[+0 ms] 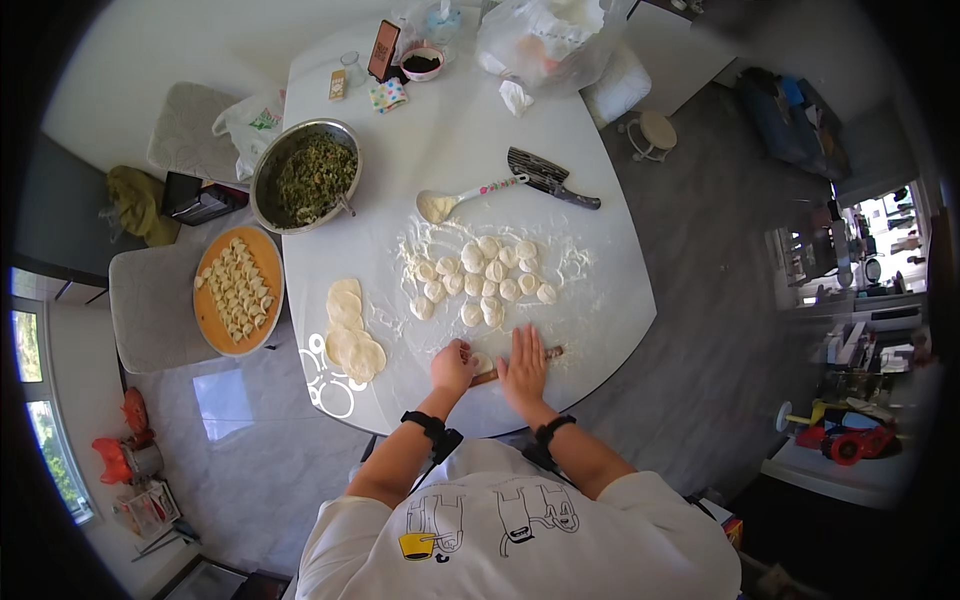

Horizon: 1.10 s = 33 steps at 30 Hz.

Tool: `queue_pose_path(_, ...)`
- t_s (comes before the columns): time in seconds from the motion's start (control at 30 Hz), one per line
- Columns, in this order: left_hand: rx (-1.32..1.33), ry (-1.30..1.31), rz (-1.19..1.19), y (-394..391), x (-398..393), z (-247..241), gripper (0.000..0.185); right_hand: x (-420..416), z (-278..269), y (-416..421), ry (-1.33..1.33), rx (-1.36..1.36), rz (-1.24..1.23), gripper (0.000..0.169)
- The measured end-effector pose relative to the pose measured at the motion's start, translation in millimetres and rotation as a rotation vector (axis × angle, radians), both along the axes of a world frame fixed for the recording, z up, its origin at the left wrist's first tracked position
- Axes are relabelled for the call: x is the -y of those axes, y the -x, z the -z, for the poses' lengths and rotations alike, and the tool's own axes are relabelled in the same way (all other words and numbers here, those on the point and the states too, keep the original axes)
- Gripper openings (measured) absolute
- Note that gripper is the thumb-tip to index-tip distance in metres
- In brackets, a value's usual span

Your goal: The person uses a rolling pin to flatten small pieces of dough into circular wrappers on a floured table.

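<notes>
My right hand (525, 367) lies flat, fingers stretched forward, on a thin wooden rolling pin (484, 377). My left hand (453, 369) pinches the edge of a small dough round (482, 364) beside the pin, its fingers curled. Ahead of both hands, many small dough pieces (473, 285) sit on the floured white table. Overlapping rolled wrappers (346, 334) lie to the left. A spoon with flour (436, 207) and a dark-bladed cleaver (551, 178) rest farther back. A metal bowl (259, 187) of chopped green filling stands at the table's left edge.
A round orange tray (202, 304) of folded dumplings sits on a grey chair (150, 337) at the left. At the table's far end are a propped phone (383, 49), a small bowl (421, 75), a dotted cloth (388, 95) and a large plastic bag (540, 56).
</notes>
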State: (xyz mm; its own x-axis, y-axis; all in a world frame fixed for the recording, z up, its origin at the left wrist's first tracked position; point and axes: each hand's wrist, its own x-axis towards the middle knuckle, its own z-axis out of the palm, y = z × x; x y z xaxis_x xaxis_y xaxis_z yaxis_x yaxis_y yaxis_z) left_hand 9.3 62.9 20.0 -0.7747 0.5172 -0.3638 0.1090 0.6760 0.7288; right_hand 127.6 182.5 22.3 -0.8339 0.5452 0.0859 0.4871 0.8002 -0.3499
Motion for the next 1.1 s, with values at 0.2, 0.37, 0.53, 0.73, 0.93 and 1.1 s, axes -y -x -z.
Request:
queue_pose_path(0.2,-0.335,0.029,0.219,16,-12,-20,0.014,-19,-4,65,-0.038,-0.015,0.036,0.075)
queue_pose_path(0.37,-0.128,0.064,0.167,12,1,-10,0.012,6,3,-8,0.035,0.024,-0.018,0.079)
queue_pose_path(0.53,-0.269,0.053,0.164,6,-7,-16,0.015,-20,-5,63,0.003,-0.03,-0.018,0.076)
queue_pose_path(0.73,-0.205,0.11,0.214,26,1,-10,0.017,-3,1,18,0.067,-0.035,-0.064,0.073)
queue_pose_path(0.93,-0.128,0.09,0.154,17,-4,-2,0.015,-11,-6,47,0.032,-0.052,-0.07,0.074)
queue_pose_path(1.1,-0.311,0.057,0.263,31,-8,-19,0.013,-18,-8,67,0.013,-0.04,-0.078,0.073)
